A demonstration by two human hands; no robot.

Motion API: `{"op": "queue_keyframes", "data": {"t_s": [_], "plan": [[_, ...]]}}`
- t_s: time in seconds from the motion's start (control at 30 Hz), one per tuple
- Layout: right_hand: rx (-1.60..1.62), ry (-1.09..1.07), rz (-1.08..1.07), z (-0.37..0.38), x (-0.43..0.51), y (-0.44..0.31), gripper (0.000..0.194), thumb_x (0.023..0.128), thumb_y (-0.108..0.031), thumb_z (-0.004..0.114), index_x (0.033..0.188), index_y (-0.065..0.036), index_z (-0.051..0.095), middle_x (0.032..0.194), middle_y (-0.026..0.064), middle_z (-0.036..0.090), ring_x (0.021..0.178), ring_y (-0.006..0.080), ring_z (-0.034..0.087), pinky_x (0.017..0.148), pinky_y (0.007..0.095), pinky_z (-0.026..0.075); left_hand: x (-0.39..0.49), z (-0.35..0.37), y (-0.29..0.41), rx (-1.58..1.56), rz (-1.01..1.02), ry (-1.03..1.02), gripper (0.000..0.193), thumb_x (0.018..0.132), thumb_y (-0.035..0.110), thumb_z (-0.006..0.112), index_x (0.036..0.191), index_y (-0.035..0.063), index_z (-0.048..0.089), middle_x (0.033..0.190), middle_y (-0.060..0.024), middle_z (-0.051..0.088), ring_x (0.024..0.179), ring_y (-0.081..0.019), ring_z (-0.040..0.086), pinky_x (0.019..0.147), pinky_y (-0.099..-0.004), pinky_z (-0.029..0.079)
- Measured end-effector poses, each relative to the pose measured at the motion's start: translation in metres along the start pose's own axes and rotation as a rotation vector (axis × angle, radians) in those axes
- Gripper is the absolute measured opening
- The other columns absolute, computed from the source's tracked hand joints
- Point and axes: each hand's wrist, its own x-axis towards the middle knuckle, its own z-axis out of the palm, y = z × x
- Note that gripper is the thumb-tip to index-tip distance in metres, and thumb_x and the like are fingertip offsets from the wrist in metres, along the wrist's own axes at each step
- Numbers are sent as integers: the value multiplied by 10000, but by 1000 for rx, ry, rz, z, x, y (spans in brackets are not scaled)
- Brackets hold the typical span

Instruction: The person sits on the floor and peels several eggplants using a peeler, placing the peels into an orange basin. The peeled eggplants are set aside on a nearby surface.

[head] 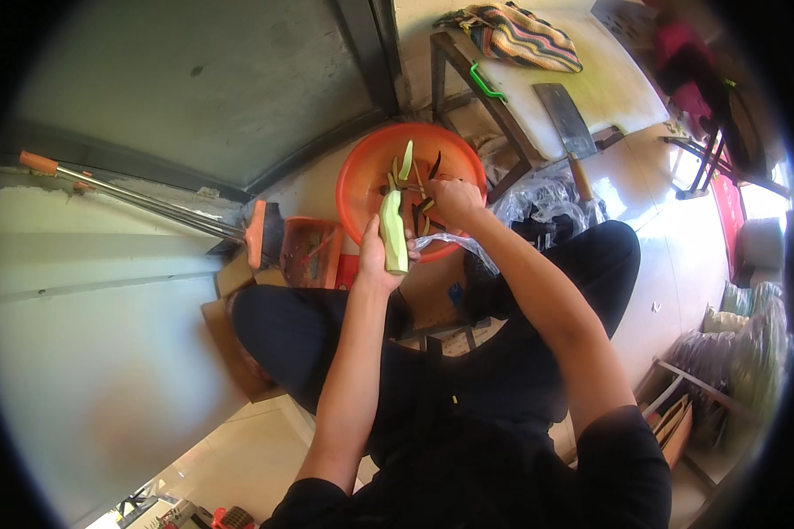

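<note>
My left hand [372,256] grips a long, peeled, pale green vegetable [393,231], its far end pointing into an orange plastic basin [352,228]. Over the basin, my right hand [455,200] is closed around a thin peeling tool [413,188], mostly hidden by the fingers. A pale green strip of peel [407,161] rises beyond the vegetable's far end. Several dark peels [426,210] lie in the basin below my hands. A strip of clear plastic [460,239] hangs by the basin's near rim.
On the right, a white cutting board [609,79] bears a cleaver [566,122] and a striped cloth [523,38]. Plastic bags [542,202] lie below it. A broom [257,231] and an orange dustpan [311,248] stand left of the basin, near a wall panel [192,86].
</note>
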Motion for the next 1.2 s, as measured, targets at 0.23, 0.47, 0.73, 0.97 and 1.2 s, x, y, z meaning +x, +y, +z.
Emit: {"op": "queue_keyframes", "data": {"t_s": [0.23, 0.47, 0.73, 0.97, 1.2], "plan": [[354, 115, -88, -11, -43, -7, 457, 958, -107, 666, 1413, -151, 695, 1058, 180, 776, 962, 388, 765, 800, 499, 597, 9, -8, -1, -96, 202, 98, 415, 1123, 429, 560, 1033, 35, 655, 870, -86, 666, 739, -215, 641, 636, -343, 576], [465, 119, -469, -39, -119, -39, 478, 982, -198, 714, 1457, -247, 694, 1121, 120, 777, 930, 382, 748, 794, 476, 604, 34, -46, 11, -15, 155, 31, 387, 1139, 458, 480, 1074, 109, 632, 845, -73, 652, 742, -251, 663, 677, -442, 592], [458, 118, -418, -31, -80, -22, 458, 965, -235, 729, 1422, -261, 711, 1161, 100, 792, 926, 372, 762, 769, 481, 607, 1, -6, -6, -42, 136, 17, 373, 1166, 437, 433, 1066, 143, 640, 836, -50, 660, 660, -203, 599, 562, -364, 482], [93, -4, -110, 4, -11, -4, 320, 976, -221, 686, 1286, -203, 762, 1043, 151, 809, 913, 350, 789, 738, 479, 612, -10, -3, -19, -128, 53, -56, 411, 1175, 417, 418, 1048, 78, 614, 770, -65, 576, 661, -166, 537, 609, -299, 444], [188, 86, -26, 3, -25, -2, 383, 921, -226, 716, 1303, -204, 729, 1098, 146, 805, 935, 354, 791, 748, 475, 619, 13, -26, -11, 113, 221, 108, 448, 1178, 490, 364, 1089, 122, 605, 838, -61, 597, 681, -213, 593, 612, -373, 513]]}}
